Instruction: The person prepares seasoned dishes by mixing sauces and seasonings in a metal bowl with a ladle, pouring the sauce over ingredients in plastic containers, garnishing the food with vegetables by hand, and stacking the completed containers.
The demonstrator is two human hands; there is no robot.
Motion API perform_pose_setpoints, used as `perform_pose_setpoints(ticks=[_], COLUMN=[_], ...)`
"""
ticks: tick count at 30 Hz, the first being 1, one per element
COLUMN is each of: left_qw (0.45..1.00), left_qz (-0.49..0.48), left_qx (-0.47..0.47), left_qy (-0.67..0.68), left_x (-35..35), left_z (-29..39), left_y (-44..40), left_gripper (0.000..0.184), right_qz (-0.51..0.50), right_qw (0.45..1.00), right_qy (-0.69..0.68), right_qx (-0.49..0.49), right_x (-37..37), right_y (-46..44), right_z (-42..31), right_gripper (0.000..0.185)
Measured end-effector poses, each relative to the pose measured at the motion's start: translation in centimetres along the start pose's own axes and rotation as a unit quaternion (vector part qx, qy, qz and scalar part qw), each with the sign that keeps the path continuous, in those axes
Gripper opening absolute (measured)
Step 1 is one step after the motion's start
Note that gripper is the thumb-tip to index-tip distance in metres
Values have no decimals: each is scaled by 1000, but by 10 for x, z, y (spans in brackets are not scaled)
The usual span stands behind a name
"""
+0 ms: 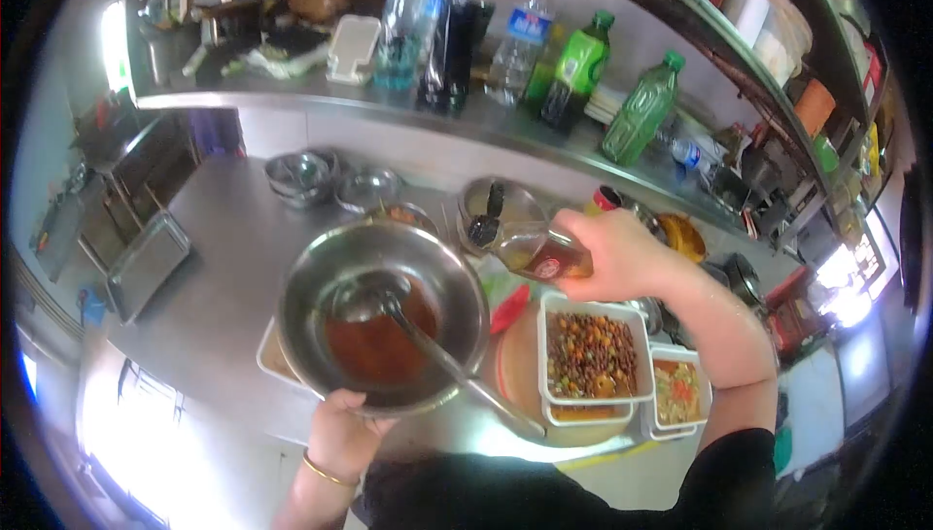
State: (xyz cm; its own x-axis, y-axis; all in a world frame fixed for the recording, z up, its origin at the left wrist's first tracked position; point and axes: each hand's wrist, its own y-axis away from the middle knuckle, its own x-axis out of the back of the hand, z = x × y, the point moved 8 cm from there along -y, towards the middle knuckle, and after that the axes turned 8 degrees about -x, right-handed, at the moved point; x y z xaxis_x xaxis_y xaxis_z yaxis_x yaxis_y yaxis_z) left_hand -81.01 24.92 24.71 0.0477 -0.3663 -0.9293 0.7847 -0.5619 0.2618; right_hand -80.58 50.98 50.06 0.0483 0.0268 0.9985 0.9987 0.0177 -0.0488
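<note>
My left hand grips the near rim of a wide steel bowl, thumb over the edge. Reddish-brown liquid covers the bowl's bottom. A steel ladle lies inside, its handle sticking out over the near right rim. In my right hand is a bottle of amber-brown liquid, tipped nearly level, its mouth towards the left. Its black flip cap hangs open at the mouth, right of the bowl. Whether liquid is flowing out, I cannot make out.
Right of the bowl, a white container of chopped brown and orange food sits on a round board. Beside it is another food tub. Small steel bowls line the back. Several bottles stand on the shelf above.
</note>
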Motion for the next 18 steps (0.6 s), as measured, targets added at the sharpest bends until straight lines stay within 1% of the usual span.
perform_pose_setpoints(ticks=[3,7,9,12,15,18], left_qw=[999,999,999,999,999,998], left_qz=[-32,-8,6,0,-11,-19], left_qx=[23,34,36,43,34,51], left_qy=[1,-1,-9,-6,-21,-7], left_x=[-4,0,-3,-4,-16,-13], left_z=[-6,-14,-17,-20,-19,-22], left_y=[-1,-7,-8,-15,-20,-31], left_gripper=[54,52,52,53,53,53], right_qz=[-77,-88,-88,-73,-44,-8], right_qw=[994,990,987,985,989,992], right_qy=[79,114,133,157,143,120], right_qx=[-13,0,0,-16,-20,-47], right_x=[-6,2,9,22,33,47], right_y=[12,20,22,20,17,13], right_z=[-1,2,4,5,15,27], right_gripper=[47,45,44,43,45,49])
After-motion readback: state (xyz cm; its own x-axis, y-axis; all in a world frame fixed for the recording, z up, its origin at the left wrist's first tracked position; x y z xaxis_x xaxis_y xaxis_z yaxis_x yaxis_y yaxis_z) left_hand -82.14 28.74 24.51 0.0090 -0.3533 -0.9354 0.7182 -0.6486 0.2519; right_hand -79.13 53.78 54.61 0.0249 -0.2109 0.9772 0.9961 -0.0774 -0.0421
